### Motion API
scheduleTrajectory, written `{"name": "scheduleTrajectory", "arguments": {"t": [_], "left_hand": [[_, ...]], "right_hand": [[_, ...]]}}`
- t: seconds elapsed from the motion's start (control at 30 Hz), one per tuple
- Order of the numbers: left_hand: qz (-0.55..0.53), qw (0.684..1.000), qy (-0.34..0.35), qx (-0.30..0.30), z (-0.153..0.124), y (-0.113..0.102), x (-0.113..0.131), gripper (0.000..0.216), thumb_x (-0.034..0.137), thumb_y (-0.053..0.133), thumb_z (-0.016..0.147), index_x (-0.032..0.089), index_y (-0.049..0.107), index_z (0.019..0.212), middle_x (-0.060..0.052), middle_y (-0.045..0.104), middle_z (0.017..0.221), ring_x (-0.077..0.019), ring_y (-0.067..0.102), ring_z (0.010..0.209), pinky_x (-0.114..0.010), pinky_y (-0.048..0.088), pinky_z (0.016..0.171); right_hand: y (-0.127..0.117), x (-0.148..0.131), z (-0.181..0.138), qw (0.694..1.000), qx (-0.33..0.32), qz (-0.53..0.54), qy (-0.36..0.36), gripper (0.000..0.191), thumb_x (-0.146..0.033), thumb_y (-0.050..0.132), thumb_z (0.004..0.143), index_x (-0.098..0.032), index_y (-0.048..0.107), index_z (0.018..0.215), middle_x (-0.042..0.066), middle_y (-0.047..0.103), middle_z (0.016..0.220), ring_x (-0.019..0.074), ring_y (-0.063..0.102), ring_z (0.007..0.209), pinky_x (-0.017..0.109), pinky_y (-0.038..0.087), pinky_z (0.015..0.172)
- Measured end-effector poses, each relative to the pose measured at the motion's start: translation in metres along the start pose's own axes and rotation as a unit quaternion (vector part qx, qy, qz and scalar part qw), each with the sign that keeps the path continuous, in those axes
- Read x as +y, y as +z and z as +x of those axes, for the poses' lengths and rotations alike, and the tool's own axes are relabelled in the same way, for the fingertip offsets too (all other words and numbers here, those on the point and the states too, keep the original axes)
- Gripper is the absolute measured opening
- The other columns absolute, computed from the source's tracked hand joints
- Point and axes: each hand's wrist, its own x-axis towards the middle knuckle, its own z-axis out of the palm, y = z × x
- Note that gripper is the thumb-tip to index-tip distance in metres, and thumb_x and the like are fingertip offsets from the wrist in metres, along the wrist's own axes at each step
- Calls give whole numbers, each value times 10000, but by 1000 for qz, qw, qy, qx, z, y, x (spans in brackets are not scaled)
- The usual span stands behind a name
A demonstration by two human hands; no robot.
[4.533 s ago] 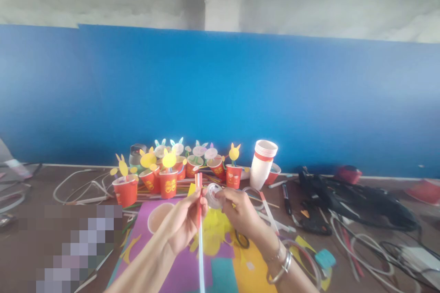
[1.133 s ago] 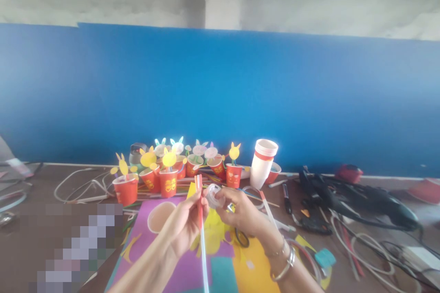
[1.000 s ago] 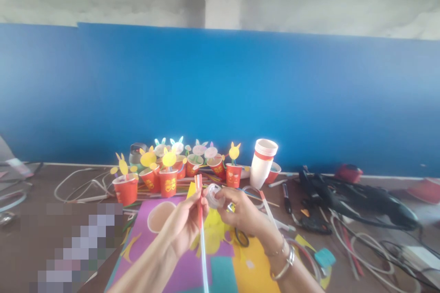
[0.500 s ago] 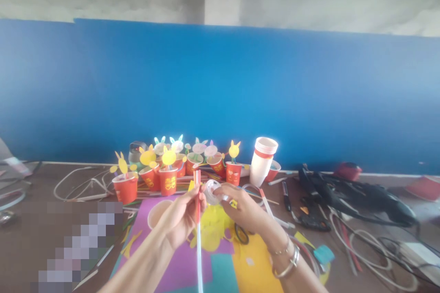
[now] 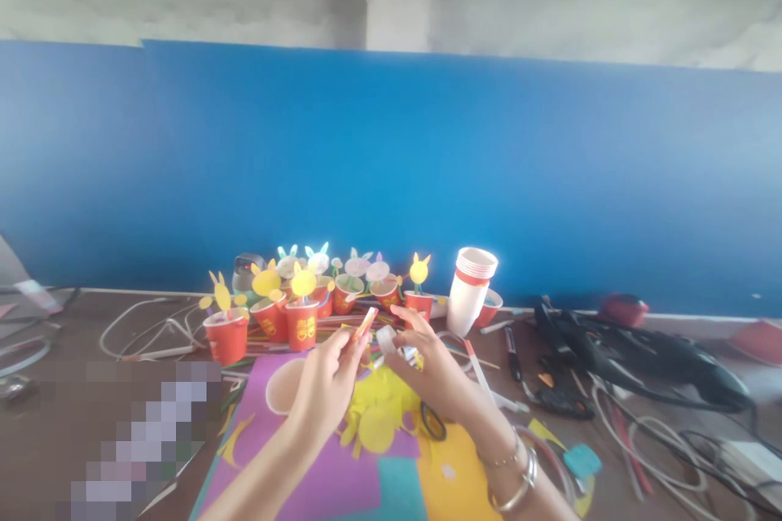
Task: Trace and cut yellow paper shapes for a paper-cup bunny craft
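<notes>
My left hand (image 5: 333, 370) pinches a thin strip (image 5: 365, 324) with a red-orange end, which points up and away; the rest of it is hidden by the hand. Close by on the right, my right hand (image 5: 428, 358) has its fingers curved around a small roll of clear tape (image 5: 386, 339). The roll and the strip are apart. Under the hands lie yellow paper cutouts (image 5: 375, 427), several in a pile, on purple paper (image 5: 330, 472). A paper cup (image 5: 284, 387) lies beside my left wrist, partly hidden by it.
Red paper cups (image 5: 226, 339) with rabbit-shaped paper figures stand in a row at the back. A stack of white cups (image 5: 469, 293) rises right of them. Scissors (image 5: 433, 422), a black marker (image 5: 511, 352), a black bag (image 5: 648, 362) and loose cables (image 5: 648, 440) lie to the right.
The long strip stood upright in my left hand and now tilts away, its white length out of sight. My right hand has turned the tape roll edge-on, with its fingers lifted and spread more.
</notes>
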Motion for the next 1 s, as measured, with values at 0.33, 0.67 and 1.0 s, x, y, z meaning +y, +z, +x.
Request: {"name": "scheduleTrajectory", "arguments": {"t": [0.33,0.67,1.0], "left_hand": [[224,952,207,-36,-2,5,-31,179,208,487,882,216,605,1016,-64,682,957,-223,621,902,-316,465,796],[414,877,234,-66,-1,2,-27,114,201,404,911,186,516,917,-58,655,809,-234,634,763,-323,455,648],[384,894,213,-85,9,-2,-35,116,232,382,918,200,493,929,-42,641,746,-195,623,678,-249,380,573]], "right_hand": [[0,-14,-3,999,5,-42,1,42,-227,597,816,-215,636,807,81,429,1378,259,375,1283,451,342,1040],[-4,-23,-4,996,-31,-84,-24,120,-215,572,836,-225,667,908,70,458,1364,270,409,1258,446,350,1012],[5,-16,-1,997,-15,-79,-18,134,-229,575,823,-199,571,693,90,559,1198,250,523,1116,385,416,911]]}}
